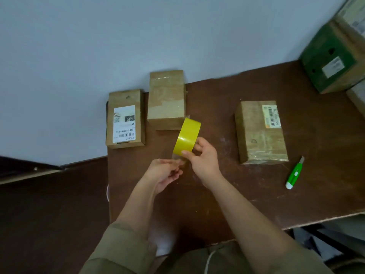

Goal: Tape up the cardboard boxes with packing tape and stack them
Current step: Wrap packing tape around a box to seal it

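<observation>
Nearest us at mid-frame, our left hand (165, 173) pinches the clear tape end while our right hand (203, 155) grips the light, stiff yellow packing tape roll (186, 136) by its rim, below the brown cardboard boxes (166, 99).

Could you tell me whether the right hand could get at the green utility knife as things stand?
Probably not at once: the right hand holds the yellow tape roll, though the knife lies unobstructed.
</observation>
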Action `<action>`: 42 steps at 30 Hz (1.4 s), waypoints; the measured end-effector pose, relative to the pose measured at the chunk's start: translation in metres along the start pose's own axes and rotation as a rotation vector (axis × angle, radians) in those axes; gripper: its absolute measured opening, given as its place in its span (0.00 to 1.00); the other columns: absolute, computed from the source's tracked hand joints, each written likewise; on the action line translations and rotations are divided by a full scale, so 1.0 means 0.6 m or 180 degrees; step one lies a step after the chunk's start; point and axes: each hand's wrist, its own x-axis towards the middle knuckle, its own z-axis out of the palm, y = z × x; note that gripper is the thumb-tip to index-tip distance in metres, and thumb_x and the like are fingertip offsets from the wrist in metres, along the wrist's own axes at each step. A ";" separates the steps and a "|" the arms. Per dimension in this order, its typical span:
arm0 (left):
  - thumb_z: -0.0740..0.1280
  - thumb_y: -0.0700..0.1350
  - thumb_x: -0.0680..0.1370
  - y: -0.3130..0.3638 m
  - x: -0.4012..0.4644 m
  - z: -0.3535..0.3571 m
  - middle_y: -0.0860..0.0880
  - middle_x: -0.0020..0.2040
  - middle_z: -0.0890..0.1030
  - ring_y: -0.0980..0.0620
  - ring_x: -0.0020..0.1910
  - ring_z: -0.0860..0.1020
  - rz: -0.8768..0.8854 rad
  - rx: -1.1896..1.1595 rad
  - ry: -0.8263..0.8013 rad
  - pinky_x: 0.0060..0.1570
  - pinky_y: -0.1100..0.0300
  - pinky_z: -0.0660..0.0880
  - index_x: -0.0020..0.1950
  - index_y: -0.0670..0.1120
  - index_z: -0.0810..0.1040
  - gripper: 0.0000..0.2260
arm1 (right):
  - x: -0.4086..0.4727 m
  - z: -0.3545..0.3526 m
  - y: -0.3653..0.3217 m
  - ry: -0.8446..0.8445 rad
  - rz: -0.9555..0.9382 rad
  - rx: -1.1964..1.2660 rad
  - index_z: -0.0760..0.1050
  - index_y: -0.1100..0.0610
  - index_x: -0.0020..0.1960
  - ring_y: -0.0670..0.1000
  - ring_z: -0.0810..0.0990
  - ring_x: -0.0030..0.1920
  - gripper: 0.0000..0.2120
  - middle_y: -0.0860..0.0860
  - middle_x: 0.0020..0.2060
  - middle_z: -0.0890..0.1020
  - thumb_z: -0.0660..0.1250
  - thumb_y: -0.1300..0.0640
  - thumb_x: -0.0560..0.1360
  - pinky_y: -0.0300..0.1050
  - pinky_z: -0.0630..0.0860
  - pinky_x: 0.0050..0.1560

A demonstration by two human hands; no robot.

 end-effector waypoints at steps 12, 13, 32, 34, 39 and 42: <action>0.77 0.43 0.73 -0.048 0.043 -0.085 0.42 0.35 0.82 0.49 0.27 0.81 0.0001 0.0823 0.1054 0.27 0.60 0.79 0.38 0.38 0.76 0.12 | 0.014 0.055 0.065 -0.0547 -0.0343 -0.0769 0.76 0.52 0.49 0.39 0.83 0.47 0.19 0.45 0.44 0.85 0.72 0.74 0.70 0.35 0.78 0.52; 0.77 0.46 0.73 -0.052 0.050 -0.087 0.44 0.34 0.83 0.49 0.26 0.82 -0.0012 0.1142 0.1128 0.30 0.58 0.81 0.37 0.38 0.78 0.14 | 0.012 0.057 0.072 -0.0592 -0.0327 -0.0839 0.75 0.53 0.46 0.39 0.83 0.45 0.18 0.47 0.43 0.85 0.73 0.74 0.69 0.35 0.78 0.51; 0.62 0.36 0.80 0.081 -0.005 -0.001 0.50 0.41 0.73 0.52 0.41 0.73 0.2254 0.0113 0.2700 0.44 0.68 0.71 0.44 0.45 0.67 0.08 | 0.000 -0.123 -0.021 0.1063 -0.0785 -0.1438 0.81 0.55 0.47 0.35 0.78 0.39 0.12 0.41 0.40 0.81 0.64 0.69 0.78 0.28 0.71 0.40; 0.63 0.36 0.79 0.095 -0.017 0.061 0.53 0.36 0.70 0.53 0.34 0.70 0.2866 0.0447 0.2370 0.40 0.68 0.70 0.48 0.44 0.68 0.05 | 0.001 -0.154 -0.045 0.1368 -0.0770 -0.1196 0.80 0.54 0.47 0.35 0.78 0.42 0.12 0.42 0.41 0.81 0.62 0.68 0.79 0.29 0.72 0.43; 0.68 0.38 0.76 0.056 -0.024 0.190 0.51 0.38 0.75 0.52 0.33 0.73 0.3540 0.1688 0.1164 0.41 0.54 0.73 0.51 0.45 0.73 0.07 | 0.003 -0.256 -0.056 0.1976 -0.0484 -0.1238 0.78 0.51 0.56 0.49 0.75 0.60 0.14 0.44 0.51 0.75 0.61 0.67 0.80 0.42 0.74 0.59; 0.75 0.46 0.73 0.014 -0.023 0.250 0.49 0.57 0.76 0.56 0.46 0.77 0.2783 0.2139 0.0478 0.51 0.59 0.76 0.68 0.44 0.70 0.26 | 0.010 -0.329 -0.020 0.1997 -0.0212 -0.1387 0.76 0.48 0.63 0.51 0.71 0.64 0.17 0.45 0.58 0.79 0.65 0.65 0.78 0.45 0.70 0.59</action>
